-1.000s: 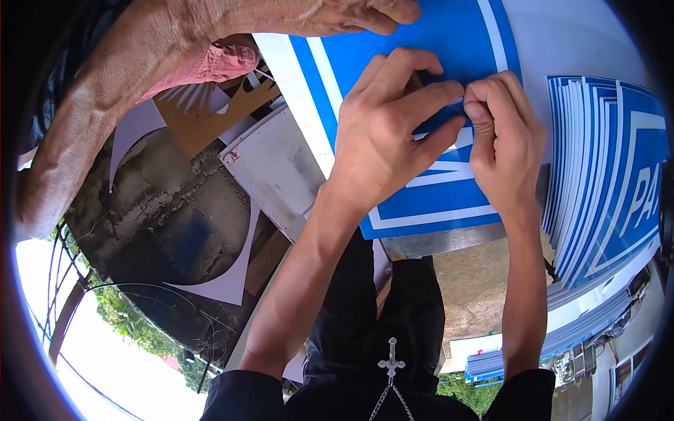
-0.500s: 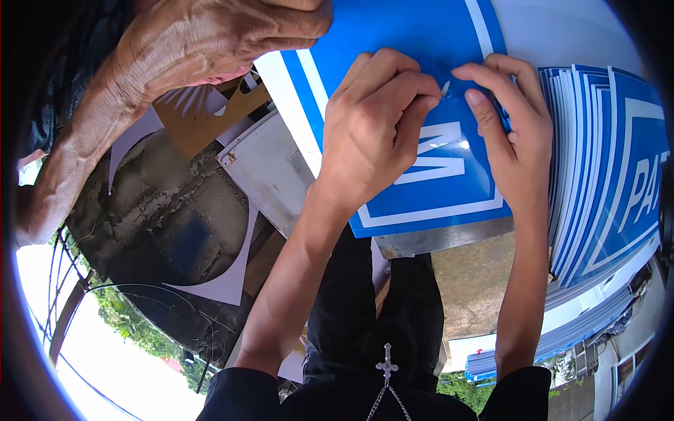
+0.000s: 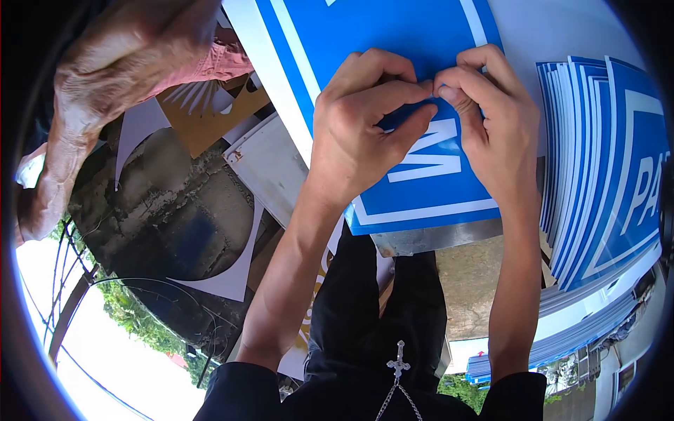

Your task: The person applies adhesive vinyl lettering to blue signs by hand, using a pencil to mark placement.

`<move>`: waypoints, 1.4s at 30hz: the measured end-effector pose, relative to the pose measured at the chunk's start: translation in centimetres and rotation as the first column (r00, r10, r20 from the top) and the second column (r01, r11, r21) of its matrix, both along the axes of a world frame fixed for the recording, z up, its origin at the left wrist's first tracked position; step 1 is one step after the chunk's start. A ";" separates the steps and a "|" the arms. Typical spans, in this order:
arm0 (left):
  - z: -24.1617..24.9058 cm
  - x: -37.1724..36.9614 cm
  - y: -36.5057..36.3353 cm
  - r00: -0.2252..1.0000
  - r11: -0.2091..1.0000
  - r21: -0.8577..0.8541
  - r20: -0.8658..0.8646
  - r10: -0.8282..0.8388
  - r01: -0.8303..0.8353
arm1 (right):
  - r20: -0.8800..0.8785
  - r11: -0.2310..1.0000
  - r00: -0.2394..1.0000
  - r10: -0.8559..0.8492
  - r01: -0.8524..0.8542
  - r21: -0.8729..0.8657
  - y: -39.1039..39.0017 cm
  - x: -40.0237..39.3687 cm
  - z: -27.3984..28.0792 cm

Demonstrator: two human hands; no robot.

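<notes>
A blue sign sheet (image 3: 393,42) with white border lines and a white letter M lies under both hands. My left hand (image 3: 368,116) is over the sheet, fingers bent, its index fingertip meeting the fingers of my right hand; a gap shows between its thumb and index finger. My right hand (image 3: 495,119) pinches thumb against index finger just above the M. Whatever sits in that pinch is too small and covered to name.
At upper left is another person's hand (image 3: 133,56). A stack of blue-and-white signs (image 3: 597,168) stands at right. White and brown offcuts (image 3: 203,126) lie on the left beside a white panel (image 3: 270,161). A metal edge (image 3: 435,238) runs below the sheet.
My hands have come together, and the small white bit seen between them is hidden now. The left thumb has parted from the index finger. The other person's hand has shifted left.
</notes>
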State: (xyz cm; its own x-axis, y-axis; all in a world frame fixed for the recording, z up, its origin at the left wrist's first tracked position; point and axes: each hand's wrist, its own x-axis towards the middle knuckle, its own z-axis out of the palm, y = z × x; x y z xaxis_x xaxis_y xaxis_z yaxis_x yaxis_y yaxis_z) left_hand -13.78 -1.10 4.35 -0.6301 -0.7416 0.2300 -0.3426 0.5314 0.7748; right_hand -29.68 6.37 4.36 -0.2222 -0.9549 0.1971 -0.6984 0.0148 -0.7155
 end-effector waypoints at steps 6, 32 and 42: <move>0.1 -0.3 0.2 1.000 1.000 0.020 0.000 0.002 -0.002 | -0.012 1.000 1.000 -0.023 0.023 0.007 -0.1 0.2 0.0; 1.2 2.9 -3.2 0.938 0.820 0.498 -0.323 -0.127 0.282 | -0.093 0.996 0.992 -0.089 0.087 -0.031 0.4 0.7 -1.0; 1.1 1.4 -3.6 0.919 0.862 0.454 -0.392 -0.035 0.227 | -0.034 0.993 0.993 -0.114 0.115 0.027 0.2 0.9 -0.6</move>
State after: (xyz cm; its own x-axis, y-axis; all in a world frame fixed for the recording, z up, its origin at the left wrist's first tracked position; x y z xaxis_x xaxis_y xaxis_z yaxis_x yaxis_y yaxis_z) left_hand -12.34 -4.66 5.42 -0.6732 -0.7334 0.0940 0.0548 0.0773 0.9955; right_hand -28.77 6.59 3.75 -0.3243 -0.9290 0.1786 -0.7135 0.1162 -0.6909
